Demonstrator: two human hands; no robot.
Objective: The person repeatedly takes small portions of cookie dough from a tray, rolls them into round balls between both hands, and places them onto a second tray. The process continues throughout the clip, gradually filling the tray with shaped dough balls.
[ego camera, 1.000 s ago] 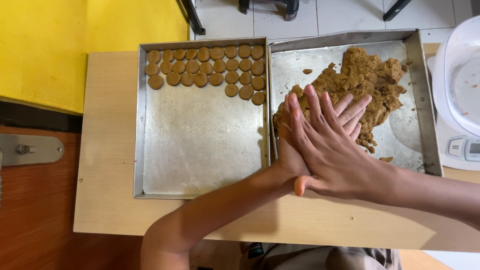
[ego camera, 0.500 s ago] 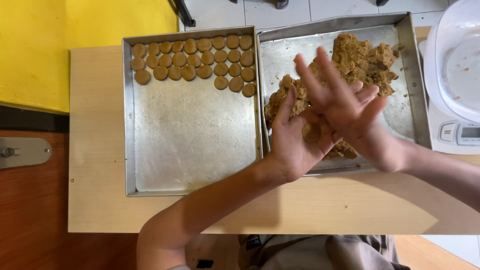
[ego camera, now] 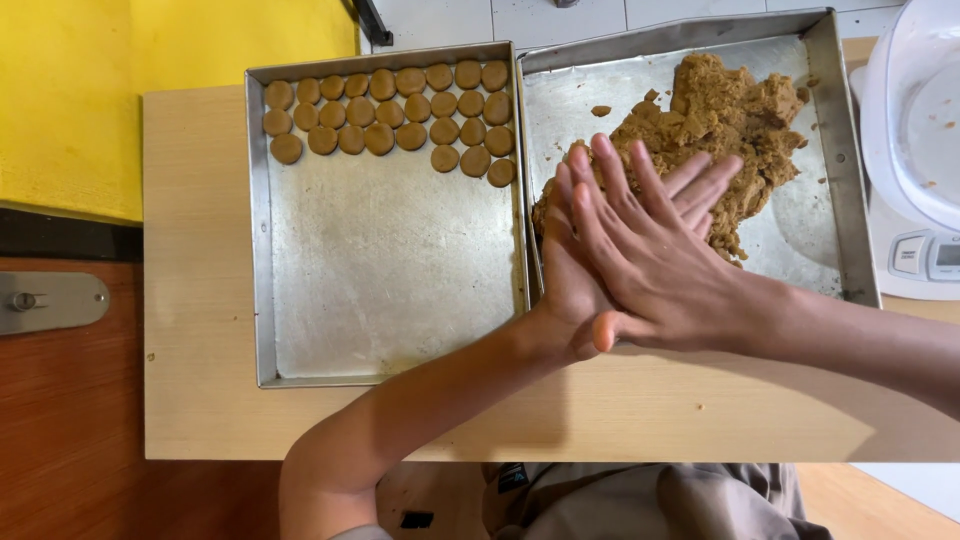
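Dough [ego camera: 725, 110] is lying in the right tray [ego camera: 835, 150], just beyond the fingers [ego camera: 610, 170]; right hand [ego camera: 665, 265] is pressing flat over left hand [ego camera: 570, 290], fingers straight; anything between palms is hidden.

The right hand [ego camera: 660, 265] lies flat on top of the left hand [ego camera: 575, 270], palms pressed together above the near edge of the right baking tray [ego camera: 835, 180], which holds a heap of brown dough [ego camera: 720, 110]. The left baking tray [ego camera: 390, 290] carries rows of round dough discs [ego camera: 390, 110] along its far side.
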